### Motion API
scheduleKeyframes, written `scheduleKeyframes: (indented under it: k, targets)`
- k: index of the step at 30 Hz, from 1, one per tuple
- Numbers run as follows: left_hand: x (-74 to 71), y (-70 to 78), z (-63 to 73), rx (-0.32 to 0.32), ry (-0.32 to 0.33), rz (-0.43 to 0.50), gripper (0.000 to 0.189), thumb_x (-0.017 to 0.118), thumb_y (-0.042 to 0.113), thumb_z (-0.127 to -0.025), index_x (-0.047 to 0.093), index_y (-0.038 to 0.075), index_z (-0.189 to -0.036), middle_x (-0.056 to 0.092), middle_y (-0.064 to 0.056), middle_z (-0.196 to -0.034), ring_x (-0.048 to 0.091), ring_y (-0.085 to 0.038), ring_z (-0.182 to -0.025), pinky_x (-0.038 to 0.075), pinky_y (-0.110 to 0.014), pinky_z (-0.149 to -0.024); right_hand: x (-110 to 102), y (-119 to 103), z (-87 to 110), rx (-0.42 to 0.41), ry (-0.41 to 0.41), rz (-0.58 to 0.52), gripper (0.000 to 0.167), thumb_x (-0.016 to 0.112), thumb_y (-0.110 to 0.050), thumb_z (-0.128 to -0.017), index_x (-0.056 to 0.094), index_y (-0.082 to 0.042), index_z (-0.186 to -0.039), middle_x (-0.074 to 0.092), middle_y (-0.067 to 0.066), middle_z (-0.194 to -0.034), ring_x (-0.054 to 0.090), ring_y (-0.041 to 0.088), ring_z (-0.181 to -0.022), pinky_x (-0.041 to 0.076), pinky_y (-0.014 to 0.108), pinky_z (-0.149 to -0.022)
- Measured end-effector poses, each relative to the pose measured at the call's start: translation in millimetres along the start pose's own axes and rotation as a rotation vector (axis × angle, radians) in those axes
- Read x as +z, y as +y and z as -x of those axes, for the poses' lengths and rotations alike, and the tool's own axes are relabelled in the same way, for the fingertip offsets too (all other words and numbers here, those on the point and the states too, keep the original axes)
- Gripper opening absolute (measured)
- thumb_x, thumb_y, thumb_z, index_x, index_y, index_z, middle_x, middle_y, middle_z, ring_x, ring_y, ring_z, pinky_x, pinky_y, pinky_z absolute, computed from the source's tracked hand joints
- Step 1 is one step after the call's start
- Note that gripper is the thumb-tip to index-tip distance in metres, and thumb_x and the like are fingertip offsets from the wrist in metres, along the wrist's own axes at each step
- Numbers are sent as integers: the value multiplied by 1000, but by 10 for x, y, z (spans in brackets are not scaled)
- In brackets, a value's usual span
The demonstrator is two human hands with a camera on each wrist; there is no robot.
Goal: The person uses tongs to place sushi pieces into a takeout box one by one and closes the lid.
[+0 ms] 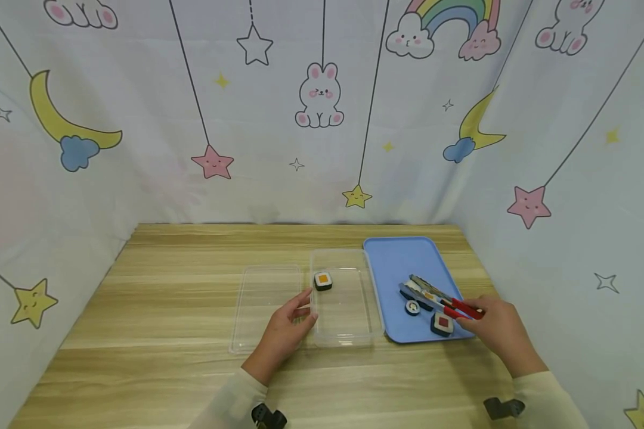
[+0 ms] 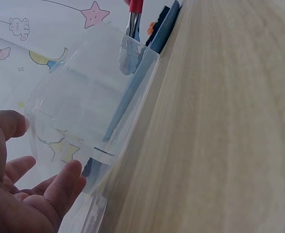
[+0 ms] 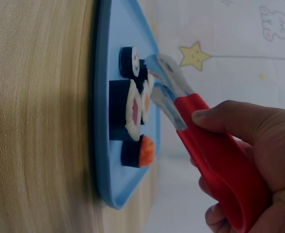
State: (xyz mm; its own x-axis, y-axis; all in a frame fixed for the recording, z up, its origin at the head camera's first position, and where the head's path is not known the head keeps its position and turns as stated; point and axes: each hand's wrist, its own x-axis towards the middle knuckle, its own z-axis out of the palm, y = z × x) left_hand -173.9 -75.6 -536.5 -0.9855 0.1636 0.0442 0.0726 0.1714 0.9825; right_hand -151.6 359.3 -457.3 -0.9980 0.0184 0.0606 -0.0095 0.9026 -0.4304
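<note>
My right hand (image 1: 496, 328) grips red-handled metal tongs (image 3: 210, 150), their tips over the blue tray (image 1: 402, 256). Several toy sushi rolls lie on this tray: a small round roll (image 1: 412, 307), a large roll with a dark red centre (image 1: 442, 324), and an orange-topped piece (image 3: 138, 151) in the right wrist view. Others are partly hidden behind the tong arms. At the left wall of a clear plastic box (image 1: 343, 341), my left hand (image 1: 287, 329) has its fingers loosely spread, fingertips right at the wall. One roll with an orange-yellow centre (image 1: 323, 280) sits inside this box at the back left.
A clear flat lid (image 1: 265, 274) lies left of the box, partly under my left hand. All of it is on a wooden table (image 1: 155, 310). A white curtain (image 1: 279, 107) with printed rabbits, stars and moons hangs behind the table and along its sides.
</note>
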Motion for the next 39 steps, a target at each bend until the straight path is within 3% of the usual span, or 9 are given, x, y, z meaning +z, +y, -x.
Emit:
scheduleKeyframes:
  k: [12, 20, 30, 39]
  targets:
    - [-2, 0, -12, -15, -6, -26, 57, 72, 15, -99, 53, 11, -153, 60, -19, -144, 63, -34, -125, 50, -56, -103, 10, -7, -13, 2, 11, 2, 46, 88, -25, -83, 76, 4, -117, 72, 23, -108, 64, 31, -87, 51, 36, -66]
    - [-2, -7, -10, -25, -3, -29, 57, 72, 16, -99, 53, 12, -153, 60, -18, -143, 64, -33, -125, 51, -55, -102, 28, -12, -40, -8, 37, -17, 40, 89, -23, -82, 78, 3, -111, 74, 17, -99, 63, 29, -84, 51, 36, -64]
    - [-5, -18, -11, -18, -7, -30, 57, 72, 15, -99, 54, 12, -152, 61, -19, -143, 65, -33, -124, 50, -55, -102, -20, -79, -61, 17, 45, -61, 43, 88, -24, -84, 77, 2, -116, 73, 23, -112, 65, 33, -92, 53, 37, -69]
    - [-2, -21, -12, -15, -7, -38, 57, 72, 15, -98, 54, 12, -152, 61, -20, -143, 65, -34, -124, 51, -55, -101, -101, -162, -118, -10, 52, -55, 45, 87, -26, -86, 76, 1, -120, 72, 22, -111, 65, 32, -88, 54, 37, -68]
